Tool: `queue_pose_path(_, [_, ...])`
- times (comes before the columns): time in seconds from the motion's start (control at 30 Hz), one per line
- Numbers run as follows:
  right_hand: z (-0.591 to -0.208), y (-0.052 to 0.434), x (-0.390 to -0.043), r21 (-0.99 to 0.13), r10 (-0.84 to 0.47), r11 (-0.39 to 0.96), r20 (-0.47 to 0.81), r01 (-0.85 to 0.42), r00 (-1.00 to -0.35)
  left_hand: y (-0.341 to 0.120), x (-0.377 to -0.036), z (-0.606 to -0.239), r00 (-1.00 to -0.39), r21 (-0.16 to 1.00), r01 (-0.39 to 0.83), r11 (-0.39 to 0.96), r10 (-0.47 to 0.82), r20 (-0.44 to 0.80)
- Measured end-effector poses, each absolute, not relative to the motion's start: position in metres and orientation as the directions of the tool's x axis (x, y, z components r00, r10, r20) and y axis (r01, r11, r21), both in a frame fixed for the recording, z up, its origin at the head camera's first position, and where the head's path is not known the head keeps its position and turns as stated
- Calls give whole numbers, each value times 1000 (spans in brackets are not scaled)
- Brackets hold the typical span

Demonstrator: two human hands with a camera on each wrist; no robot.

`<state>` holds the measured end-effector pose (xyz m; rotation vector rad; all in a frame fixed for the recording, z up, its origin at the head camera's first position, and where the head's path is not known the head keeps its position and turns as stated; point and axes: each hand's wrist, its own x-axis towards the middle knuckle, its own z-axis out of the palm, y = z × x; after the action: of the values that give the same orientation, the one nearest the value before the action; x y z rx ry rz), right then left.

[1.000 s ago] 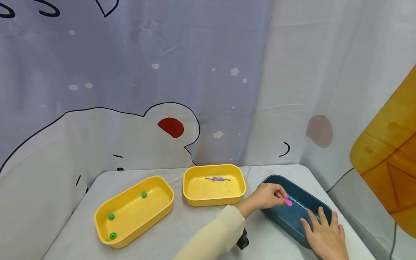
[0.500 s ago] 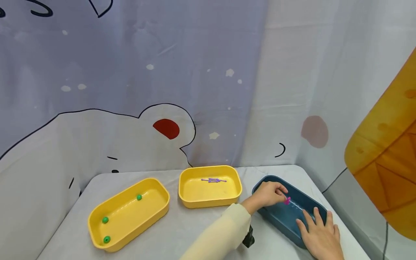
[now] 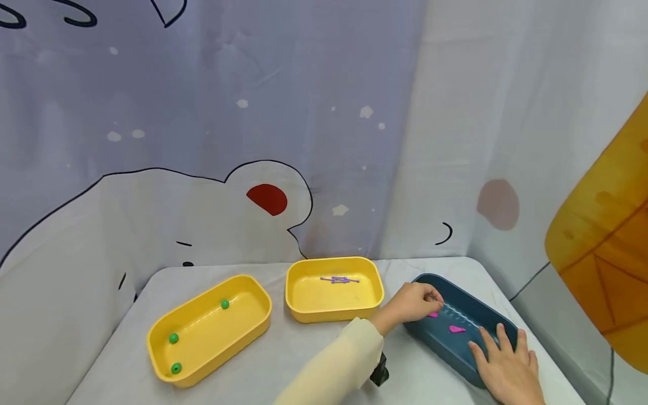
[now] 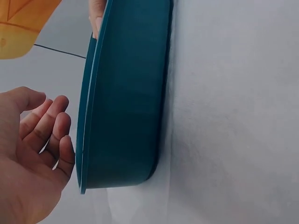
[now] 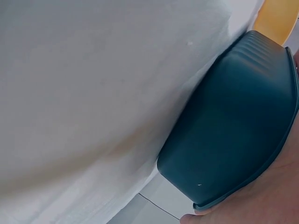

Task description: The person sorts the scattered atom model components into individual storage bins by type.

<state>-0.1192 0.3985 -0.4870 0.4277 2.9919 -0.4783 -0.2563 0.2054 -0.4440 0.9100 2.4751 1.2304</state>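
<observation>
Overhead, bear-print curtain point(image 3: 212, 169) behind grey table point(image 3: 283, 360).

Lighting: bright, even, diffuse; source apparently overhead, not in view. Shadows: soft, faint beneath the trays. Glare: none. Head view: sharp, slight bending at edges. Wrist views: close, softly focused; cloth texture washed pale, fine detail indistinct.

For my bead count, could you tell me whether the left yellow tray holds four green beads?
No, the head view shows only three green beads in the left yellow tray.
</observation>
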Motion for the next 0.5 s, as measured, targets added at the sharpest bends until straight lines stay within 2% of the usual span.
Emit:
queue_pose_path(0.3, [-499, 399, -120, -211, 293, 921, -175, 327, -940, 198, -248, -449, -754, 733, 479, 483, 654, 62])
queue_pose_path(0.5, [-494, 404, -126, -214, 286, 923, -169, 319, -943, 196, -247, -440, -721, 694, 542, 474, 686, 95])
